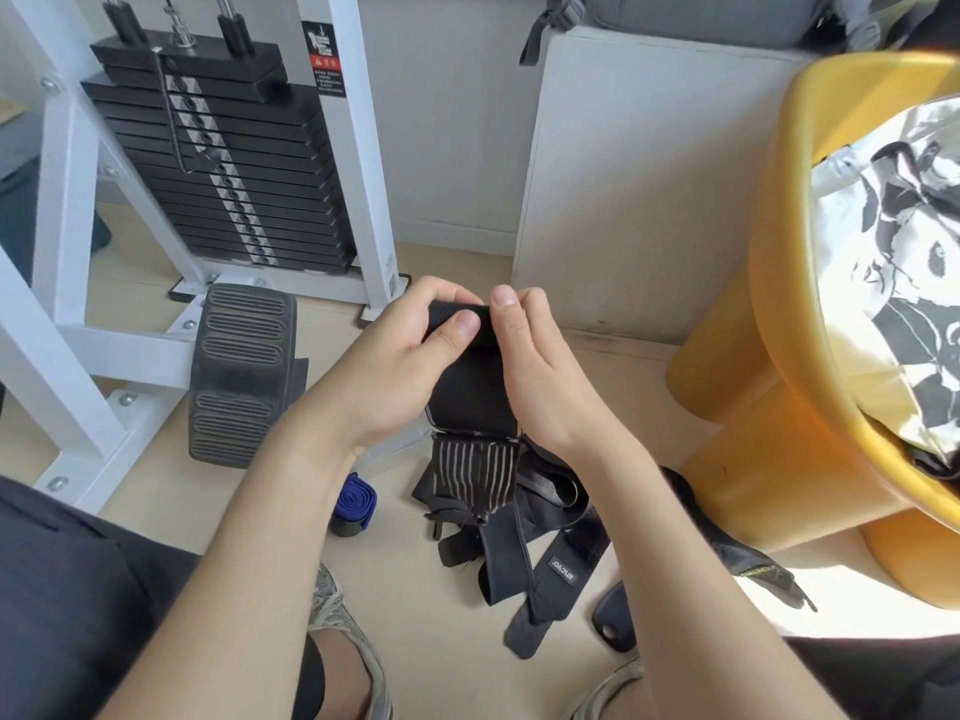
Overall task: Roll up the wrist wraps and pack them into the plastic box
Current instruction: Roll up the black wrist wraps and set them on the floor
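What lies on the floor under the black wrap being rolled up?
A tangled heap of loose black wraps, with a rolled blue wrap beside it. The hanging wrap and the right forearm hide part of the heap.

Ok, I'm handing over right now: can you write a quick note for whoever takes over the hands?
Left hand and right hand: both pinch the black wrist wrap, top end rolled, striped tail hanging.
Blue rolled wrap lies on the floor, not boxed.
Loose black wraps lie piled on the floor below the hands.
Plastic box: likely the clear edge behind the left wrist; contents hidden.
Left to do: finish this roll, roll the pile, pack everything.
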`<state>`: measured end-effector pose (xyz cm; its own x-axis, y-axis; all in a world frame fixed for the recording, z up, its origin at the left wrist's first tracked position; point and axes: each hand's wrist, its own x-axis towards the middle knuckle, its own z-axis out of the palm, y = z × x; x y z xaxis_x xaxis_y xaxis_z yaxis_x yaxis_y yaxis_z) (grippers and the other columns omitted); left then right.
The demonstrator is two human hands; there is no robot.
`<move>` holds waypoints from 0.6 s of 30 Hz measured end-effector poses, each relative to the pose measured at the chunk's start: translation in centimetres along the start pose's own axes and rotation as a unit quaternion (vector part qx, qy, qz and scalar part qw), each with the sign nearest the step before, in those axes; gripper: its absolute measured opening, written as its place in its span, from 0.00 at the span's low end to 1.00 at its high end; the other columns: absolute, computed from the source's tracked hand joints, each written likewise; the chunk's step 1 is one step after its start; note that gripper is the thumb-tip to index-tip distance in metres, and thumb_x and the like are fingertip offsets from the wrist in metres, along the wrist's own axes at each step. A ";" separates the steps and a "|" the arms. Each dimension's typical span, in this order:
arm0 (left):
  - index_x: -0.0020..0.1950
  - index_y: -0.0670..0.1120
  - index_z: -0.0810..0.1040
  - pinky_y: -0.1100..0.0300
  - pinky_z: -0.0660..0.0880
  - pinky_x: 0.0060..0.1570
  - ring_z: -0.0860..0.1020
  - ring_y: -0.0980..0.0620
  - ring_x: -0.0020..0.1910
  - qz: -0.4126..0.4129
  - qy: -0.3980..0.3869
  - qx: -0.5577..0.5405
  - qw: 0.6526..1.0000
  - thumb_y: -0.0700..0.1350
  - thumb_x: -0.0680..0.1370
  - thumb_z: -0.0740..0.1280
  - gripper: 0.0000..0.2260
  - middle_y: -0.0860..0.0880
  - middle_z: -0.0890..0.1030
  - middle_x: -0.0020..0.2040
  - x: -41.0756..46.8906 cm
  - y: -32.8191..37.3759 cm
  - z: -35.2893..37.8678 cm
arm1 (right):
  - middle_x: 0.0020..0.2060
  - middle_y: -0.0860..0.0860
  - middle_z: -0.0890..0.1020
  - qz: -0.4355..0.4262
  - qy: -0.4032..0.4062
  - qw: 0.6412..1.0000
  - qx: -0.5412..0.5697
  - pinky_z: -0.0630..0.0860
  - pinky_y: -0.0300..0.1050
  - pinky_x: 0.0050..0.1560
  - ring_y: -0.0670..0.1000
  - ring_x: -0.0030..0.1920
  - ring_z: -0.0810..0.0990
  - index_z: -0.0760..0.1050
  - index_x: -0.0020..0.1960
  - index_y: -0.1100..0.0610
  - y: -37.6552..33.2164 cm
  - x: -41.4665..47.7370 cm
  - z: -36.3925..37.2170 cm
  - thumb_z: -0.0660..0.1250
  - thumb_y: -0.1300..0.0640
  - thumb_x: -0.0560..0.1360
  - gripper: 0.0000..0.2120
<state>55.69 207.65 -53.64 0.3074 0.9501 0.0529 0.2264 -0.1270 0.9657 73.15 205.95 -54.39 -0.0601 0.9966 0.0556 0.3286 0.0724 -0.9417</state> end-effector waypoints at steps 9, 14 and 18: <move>0.64 0.55 0.83 0.39 0.75 0.74 0.82 0.49 0.68 -0.004 0.038 -0.070 0.997 0.68 0.79 0.68 0.22 0.50 0.87 0.62 0.2 -0.2 0.1 | 0.37 0.34 0.74 -0.112 0.002 0.993 0.028 0.70 0.31 0.44 0.38 0.40 0.71 0.68 0.56 0.56 -0.5 0.3 -0.5 0.61 0.52 0.89 0.08; 0.61 0.54 0.85 0.53 0.84 0.57 0.87 0.51 0.56 0.029 0.018 -0.095 0.995 0.50 0.81 0.73 0.09 0.49 0.89 0.53 0.1 -0.6 -1.2 | 0.45 0.38 0.77 -0.097 -0.023 0.992 0.082 0.75 0.42 0.51 0.44 0.46 0.75 0.70 0.57 0.48 -0.4 0.1 0.1 0.61 0.52 0.85 0.02; 0.64 0.49 0.84 0.57 0.82 0.58 0.85 0.51 0.57 0.057 -0.003 -0.085 0.995 0.39 0.82 0.72 0.12 0.48 0.88 0.55 -0.1 -0.4 -1.1 | 0.37 0.33 0.76 -0.107 0.018 0.994 0.002 0.71 0.42 0.44 0.39 0.39 0.72 0.68 0.54 0.51 -0.3 0.2 0.2 0.56 0.43 0.88 0.12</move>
<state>54.55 207.89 -53.79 0.3282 0.9303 0.1636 0.0309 -0.1837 0.9825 72.86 206.14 -54.20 -0.0940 0.9593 0.2662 0.3076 0.2823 -0.9087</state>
